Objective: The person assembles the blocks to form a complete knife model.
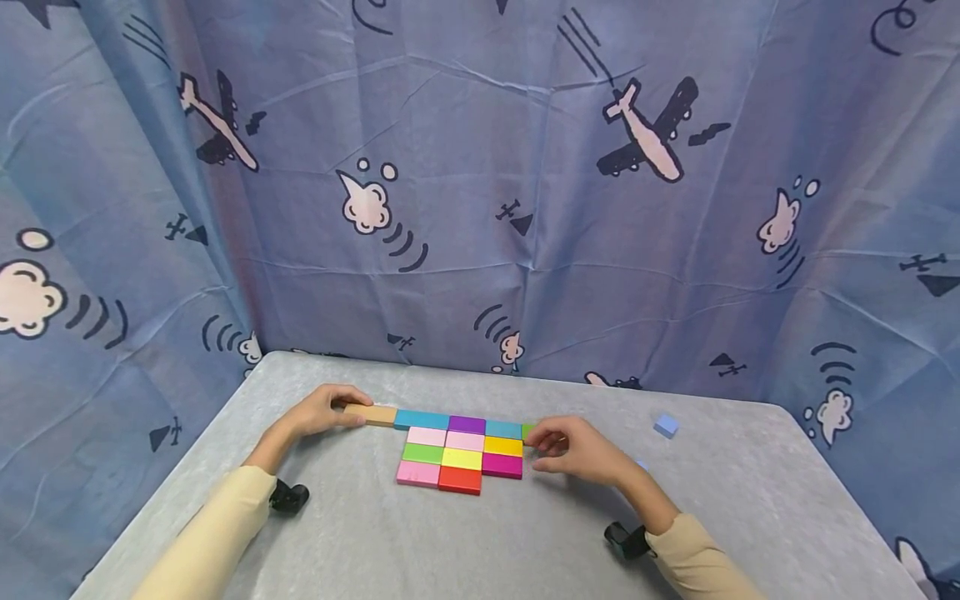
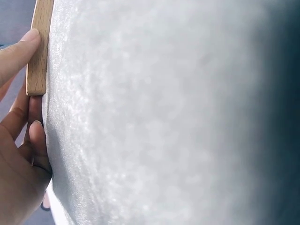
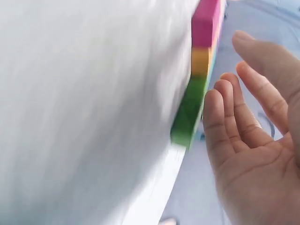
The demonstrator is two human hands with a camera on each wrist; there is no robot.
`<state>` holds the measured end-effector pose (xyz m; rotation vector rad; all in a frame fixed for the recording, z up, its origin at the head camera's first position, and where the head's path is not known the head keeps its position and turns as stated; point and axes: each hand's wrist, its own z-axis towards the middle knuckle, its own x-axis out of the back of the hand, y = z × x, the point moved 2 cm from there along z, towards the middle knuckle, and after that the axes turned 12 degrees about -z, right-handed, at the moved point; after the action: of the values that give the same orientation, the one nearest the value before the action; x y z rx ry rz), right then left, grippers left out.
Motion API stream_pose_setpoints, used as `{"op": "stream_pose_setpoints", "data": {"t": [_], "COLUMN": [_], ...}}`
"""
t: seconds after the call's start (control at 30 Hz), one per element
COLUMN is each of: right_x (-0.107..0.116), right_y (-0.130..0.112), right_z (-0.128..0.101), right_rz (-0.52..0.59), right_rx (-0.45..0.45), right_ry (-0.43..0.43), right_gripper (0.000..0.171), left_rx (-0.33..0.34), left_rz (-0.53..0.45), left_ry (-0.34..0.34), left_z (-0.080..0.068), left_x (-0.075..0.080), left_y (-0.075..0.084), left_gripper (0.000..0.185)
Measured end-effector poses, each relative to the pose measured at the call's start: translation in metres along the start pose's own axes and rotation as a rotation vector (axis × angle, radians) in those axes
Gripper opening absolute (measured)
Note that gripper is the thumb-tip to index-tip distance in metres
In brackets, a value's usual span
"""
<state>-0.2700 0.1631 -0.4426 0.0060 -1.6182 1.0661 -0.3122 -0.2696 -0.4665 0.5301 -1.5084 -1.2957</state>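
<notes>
Sleeves fill the bottom of the head view; beyond them both hands flank a flat grid of coloured blocks (image 1: 459, 454) on the grey tabletop (image 1: 480, 533). Left hand (image 1: 322, 411) pinches the wooden block (image 1: 373, 414) at the left end of the back row. Right hand (image 1: 573, 446) rests at the green block (image 1: 528, 431) on the right end. Three rows below look packed tight; one blue cube (image 1: 665, 426) sits well apart.

Left wrist: fingers (image 2: 18, 51) and thumb clamp the wooden block (image 2: 38, 47).

Right wrist: fingers (image 3: 220, 126) straight, just beside the green block (image 3: 190, 112); contact unclear, nothing gripped.
</notes>
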Motion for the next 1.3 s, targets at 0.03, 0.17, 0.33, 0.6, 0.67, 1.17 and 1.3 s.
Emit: {"op": "stream_pose_setpoints", "data": {"t": [0.03, 0.17, 0.33, 0.6, 0.67, 1.17, 1.3], "right_x": [0.005, 0.026, 0.045, 0.064, 0.066, 0.066, 0.063], "right_y": [0.003, 0.016, 0.035, 0.063, 0.067, 0.076, 0.074], "right_z": [-0.004, -0.025, -0.055, -0.094, -0.100, -0.115, -0.114], "right_rz": [0.002, 0.022, 0.038, 0.043, 0.044, 0.096, 0.043], "right_rx": [-0.001, 0.010, 0.025, -0.079, -0.091, -0.161, -0.139], "right_ry": [0.011, 0.055, 0.099, 0.114, 0.108, -0.026, -0.004], "right_gripper": [0.028, 0.030, 0.034, 0.039, 0.041, 0.054, 0.050], "left_rx": [-0.003, -0.019, -0.006, -0.004, -0.002, -0.015, -0.018], "left_rz": [0.000, 0.005, -0.001, -0.015, -0.024, -0.019, -0.022], "left_ry": [0.001, -0.002, -0.001, -0.003, -0.006, -0.004, -0.005], "left_z": [0.000, -0.002, -0.003, -0.004, -0.005, -0.001, 0.000], "left_x": [0.000, 0.001, -0.001, -0.001, -0.002, -0.002, -0.002], "left_y": [0.001, 0.002, -0.001, -0.002, 0.003, -0.003, -0.001], "left_gripper": [0.027, 0.026, 0.027, 0.029, 0.028, 0.029, 0.029]}}
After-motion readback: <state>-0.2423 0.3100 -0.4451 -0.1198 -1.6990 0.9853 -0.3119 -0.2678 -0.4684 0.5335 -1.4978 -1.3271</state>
